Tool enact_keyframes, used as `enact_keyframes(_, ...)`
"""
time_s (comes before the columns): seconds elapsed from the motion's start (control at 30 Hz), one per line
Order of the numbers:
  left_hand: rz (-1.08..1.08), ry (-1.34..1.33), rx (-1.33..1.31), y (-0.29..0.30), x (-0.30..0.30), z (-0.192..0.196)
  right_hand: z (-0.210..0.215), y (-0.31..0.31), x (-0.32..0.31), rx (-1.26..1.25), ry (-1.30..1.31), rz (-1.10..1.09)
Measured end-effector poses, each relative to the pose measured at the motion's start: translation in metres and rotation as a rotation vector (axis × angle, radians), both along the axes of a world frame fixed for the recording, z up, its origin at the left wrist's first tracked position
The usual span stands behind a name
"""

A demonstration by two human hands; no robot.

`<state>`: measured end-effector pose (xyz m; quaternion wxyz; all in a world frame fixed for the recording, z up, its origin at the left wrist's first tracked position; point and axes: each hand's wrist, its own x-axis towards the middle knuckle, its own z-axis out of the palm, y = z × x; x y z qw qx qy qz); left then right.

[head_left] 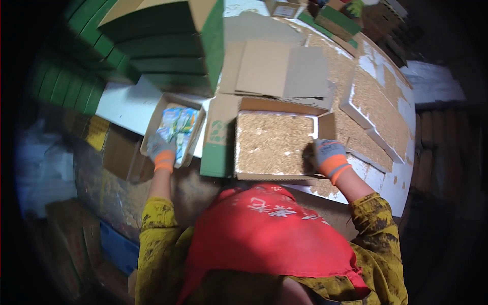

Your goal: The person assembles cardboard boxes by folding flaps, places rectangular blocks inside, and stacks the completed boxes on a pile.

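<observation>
My left hand (160,148), in a grey glove with an orange cuff, reaches into a small open cardboard box (201,126). Its fingers are closed at the edge of the glossy blue and green printed packets (178,122) lying there. My right hand (328,152), gloved the same way, is curled at the near right corner of a larger open carton (282,104). A tan, crumbly, granular slab (274,140) with white edges fills most of that carton. Whatever the right fingers hold, if anything, is hidden from view.
Flattened cardboard sheets (264,68) lie behind the carton. More granular slabs (378,107) in white trays rest at the right of the white table (122,104). Green cartons (168,51) stand stacked at the far left. A smaller green box (338,23) is at the back.
</observation>
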<state>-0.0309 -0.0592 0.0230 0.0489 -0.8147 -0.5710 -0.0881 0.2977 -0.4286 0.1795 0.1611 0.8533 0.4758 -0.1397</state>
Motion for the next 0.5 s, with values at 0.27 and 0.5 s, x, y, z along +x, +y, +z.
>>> enact_keyframes(0.27,0.057,0.091,-0.303,0.029,-0.018,-0.005,0.004,0.064,0.151,1.050,0.523,-0.512)
enact_keyframes(0.5,0.200,-0.231,-0.266,0.017,-0.029,0.016,-0.145,0.105,0.259,0.923,0.230,-0.542)
